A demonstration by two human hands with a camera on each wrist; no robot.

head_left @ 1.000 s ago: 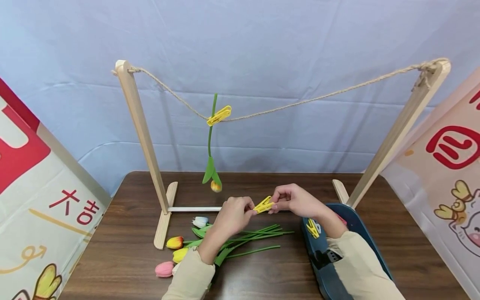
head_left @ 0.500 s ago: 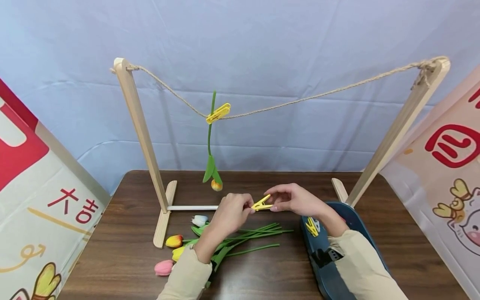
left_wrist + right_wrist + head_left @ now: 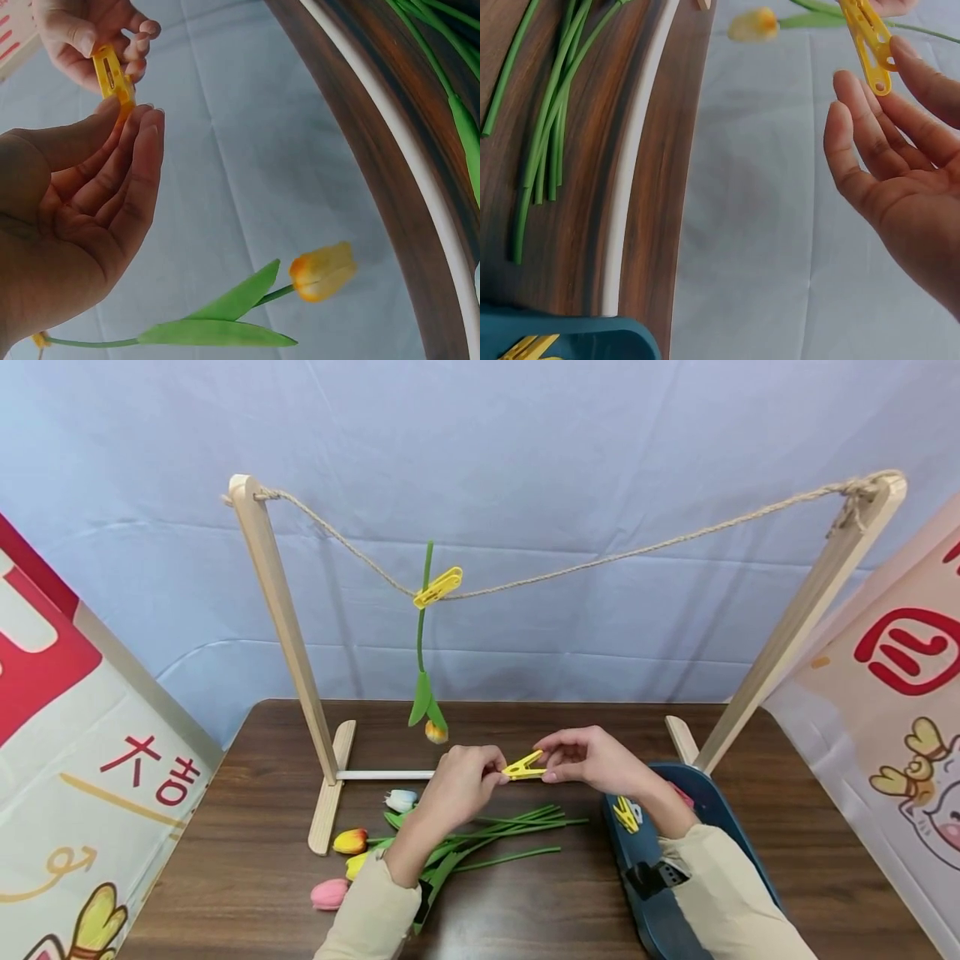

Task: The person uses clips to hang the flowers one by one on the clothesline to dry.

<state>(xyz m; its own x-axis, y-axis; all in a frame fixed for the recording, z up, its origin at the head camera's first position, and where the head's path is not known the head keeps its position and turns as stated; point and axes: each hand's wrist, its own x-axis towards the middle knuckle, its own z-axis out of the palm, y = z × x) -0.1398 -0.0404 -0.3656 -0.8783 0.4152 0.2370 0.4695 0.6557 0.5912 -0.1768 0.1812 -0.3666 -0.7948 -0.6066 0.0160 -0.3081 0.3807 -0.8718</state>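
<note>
Between both hands is a yellow clothespin (image 3: 523,767), raised above the table and seen side-on with its handles spread. My left hand (image 3: 463,783) pinches its clamping end between thumb and fingertips. My right hand (image 3: 596,758) holds the handle end; in the right wrist view its thumb lies on one handle, while the fingertips (image 3: 845,79) are by the other. Left of the hands, a yellow-orange tulip (image 3: 421,697) hangs head down from the rope (image 3: 585,566), clipped by another yellow clothespin (image 3: 438,587). Under the left forearm lie several tulips, including a pink one (image 3: 328,894).
Wooden posts (image 3: 285,627) carry the sagging rope, and a white bar (image 3: 386,774) joins their feet low down. At the right, a blue tray (image 3: 738,827) holds more clothespins (image 3: 625,815), partly covered by the right forearm. Printed banners (image 3: 907,710) flank the table.
The held clothespin has turned so that its side faces the head camera, showing its spread handles. The right fingers have shifted on the handles. The hanging tulip stays in place.
</note>
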